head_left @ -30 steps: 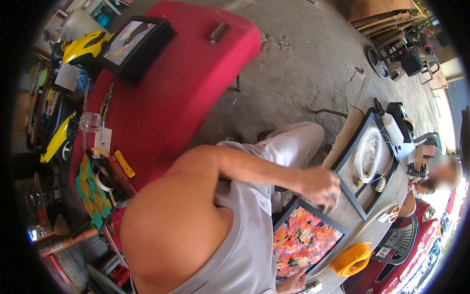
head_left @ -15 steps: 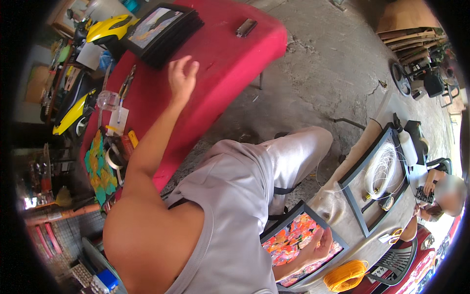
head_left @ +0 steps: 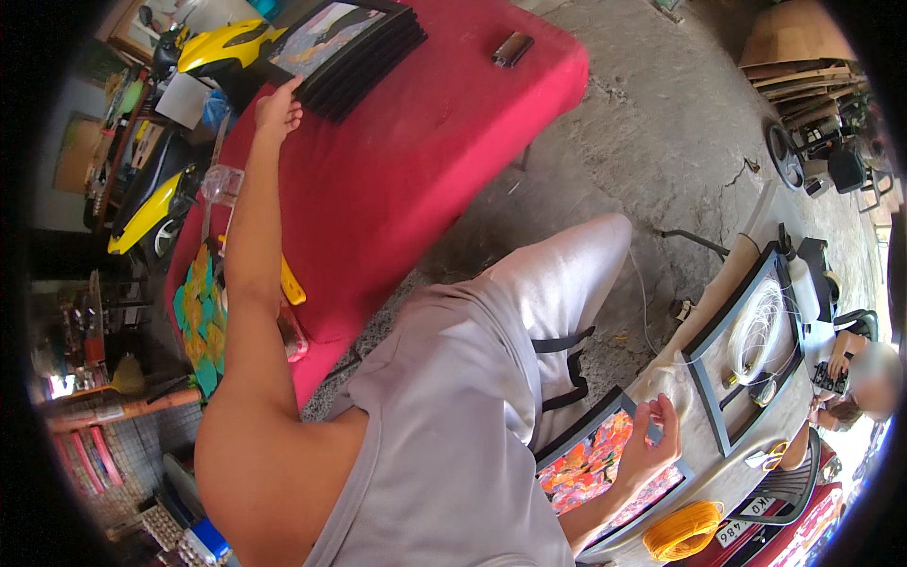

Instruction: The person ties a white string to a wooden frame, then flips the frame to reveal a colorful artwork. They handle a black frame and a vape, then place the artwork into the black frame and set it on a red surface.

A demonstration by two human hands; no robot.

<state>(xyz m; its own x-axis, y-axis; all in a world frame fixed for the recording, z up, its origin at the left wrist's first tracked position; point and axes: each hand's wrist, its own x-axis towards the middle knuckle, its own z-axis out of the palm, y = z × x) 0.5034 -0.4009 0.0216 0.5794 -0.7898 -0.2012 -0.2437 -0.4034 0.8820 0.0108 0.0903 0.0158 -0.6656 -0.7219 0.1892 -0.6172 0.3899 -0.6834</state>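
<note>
My left arm stretches over the red-covered table to a stack of black picture frames [head_left: 364,71]. My left hand [head_left: 279,111] is at the stack's near corner, thumb extended toward the top frame and fingers loosely curled; nothing shows between them. Whether the thumb touches the frame is hard to tell. On the right, my right hand [head_left: 654,442] hovers with bent, parted fingers and holds nothing visible. Beneath it lies a dark-framed picture [head_left: 586,465] in red and orange, partly hidden by my hand and forearm.
A bare dark frame [head_left: 704,383] with coiled clear line [head_left: 756,331] lies on the right-hand table, near orange cord [head_left: 682,531], scissors [head_left: 777,455] and a white bottle [head_left: 803,288]. A small dark object [head_left: 513,49] sits on the red cloth [head_left: 416,170]. Another person [head_left: 836,364] sits at far right.
My left hand has moved left and forward to the frame stack's corner, its fingers curling. My right hand has risen slightly off the framed picture. The view has shifted a little.
</note>
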